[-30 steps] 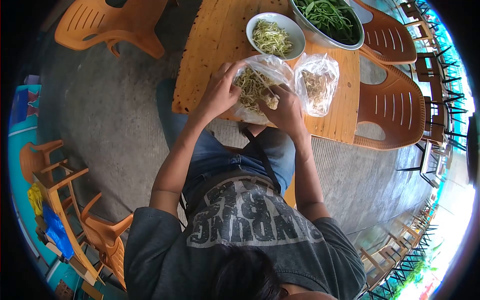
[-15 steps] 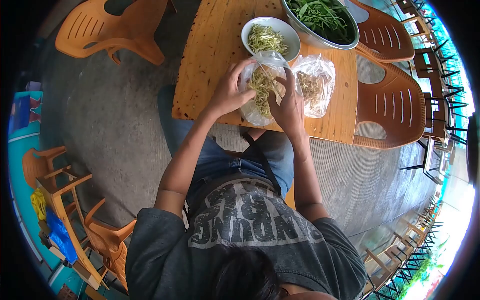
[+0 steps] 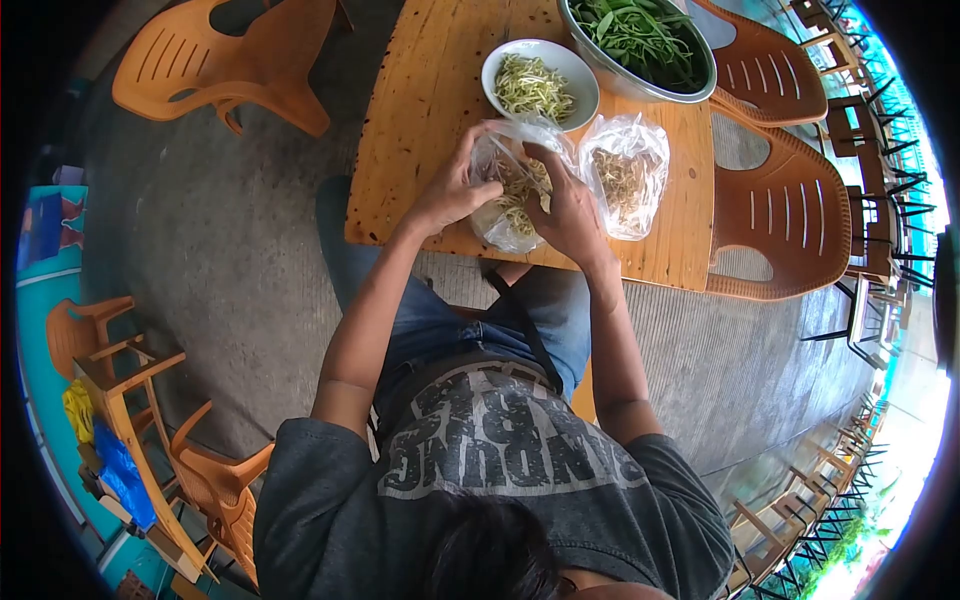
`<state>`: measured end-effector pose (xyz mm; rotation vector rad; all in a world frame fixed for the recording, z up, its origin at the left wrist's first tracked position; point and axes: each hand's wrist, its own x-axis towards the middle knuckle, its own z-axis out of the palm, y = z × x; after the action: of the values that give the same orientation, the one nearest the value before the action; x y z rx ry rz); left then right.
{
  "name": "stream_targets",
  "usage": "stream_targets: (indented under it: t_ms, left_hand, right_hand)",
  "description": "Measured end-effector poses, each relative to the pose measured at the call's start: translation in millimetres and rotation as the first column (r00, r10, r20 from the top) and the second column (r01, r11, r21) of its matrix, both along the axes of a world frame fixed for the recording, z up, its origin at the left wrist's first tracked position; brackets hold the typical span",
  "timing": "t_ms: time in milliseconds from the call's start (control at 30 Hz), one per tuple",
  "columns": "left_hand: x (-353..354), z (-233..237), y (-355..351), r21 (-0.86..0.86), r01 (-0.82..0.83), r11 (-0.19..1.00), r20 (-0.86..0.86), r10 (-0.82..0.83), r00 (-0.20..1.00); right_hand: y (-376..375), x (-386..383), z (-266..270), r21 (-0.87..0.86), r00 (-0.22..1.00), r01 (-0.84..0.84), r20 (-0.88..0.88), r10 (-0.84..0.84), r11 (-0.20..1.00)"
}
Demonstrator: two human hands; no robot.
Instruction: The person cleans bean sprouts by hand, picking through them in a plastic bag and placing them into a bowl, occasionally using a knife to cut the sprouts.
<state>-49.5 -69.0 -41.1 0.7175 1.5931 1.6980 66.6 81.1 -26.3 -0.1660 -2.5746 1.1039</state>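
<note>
A clear plastic bag (image 3: 487,160) of bean sprouts (image 3: 516,207) lies at the table's near edge. My left hand (image 3: 452,195) grips its left side, with the thumb reaching over the opening. On the other side, my right hand (image 3: 570,212) has its fingers curled at the bag's right rim, partly covering the sprouts. Just beyond the bag, a white bowl (image 3: 581,112) holds paler sprouts (image 3: 533,86). To the right of my right hand sits a second clear bag (image 3: 652,150) with brownish, thread-like bits (image 3: 622,182) inside.
A large metal basin (image 3: 655,92) of green leaves (image 3: 640,40) stands at the far right of the wooden table (image 3: 420,90). Brown plastic chairs (image 3: 790,205) line the right side. An orange chair (image 3: 270,65) stands on the floor to the left.
The first bag's rim has folded lower and inward over the sprouts. My right hand has shifted slightly left, its index finger now bent across the bag. My left hand stays at the bag's left side.
</note>
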Motion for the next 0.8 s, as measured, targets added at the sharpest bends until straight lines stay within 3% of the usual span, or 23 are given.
stream_targets:
  t_ms: [67,167,267,367,500,567,667,733,800]
  left_hand:
    - [2,-8,2,0.018,-0.078,0.997,-0.003,0.078,0.997]
    - [1,-13,0,0.029,-0.016,0.999,-0.024,0.017,1.000]
    - [3,-2,-3,-0.034,0.002,0.999,-0.221,-0.009,0.975]
    - [5,0,-7,-0.011,0.041,0.999,-0.274,-0.043,0.961]
    - [4,-5,-5,0.116,0.042,0.992,-0.171,-0.022,0.985]
    - [5,3,-5,0.181,0.044,0.983,-0.093,-0.027,0.995]
    - [-7,-5,-9,0.044,0.174,0.984,-0.174,-0.164,0.971]
    - [-11,-5,-13,-0.193,0.054,0.980,-0.198,-0.093,0.976]
    - [-8,-5,-19,-0.273,-0.051,0.961,-0.350,-0.050,0.936]
  right_hand:
    - [1,3,0,0.036,1.000,0.013,-0.008,-0.013,0.999]
    - [4,11,1,0.018,0.997,0.009,0.079,-0.010,1.000]
    - [7,19,9,-0.012,0.995,-0.006,0.101,0.007,1.000]
    - [7,21,13,-0.042,0.998,0.021,0.067,-0.018,0.999]
    - [6,17,2,-0.036,0.996,0.084,0.006,-0.084,0.996]
    - [7,20,7,-0.061,0.993,0.091,0.080,-0.086,0.994]
    - [6,24,5,-0.096,0.987,0.108,0.130,-0.095,0.990]
    - [8,23,6,-0.096,0.985,0.103,0.145,-0.088,0.990]
    - [7,24,11,-0.083,0.982,0.084,0.177,-0.068,0.993]
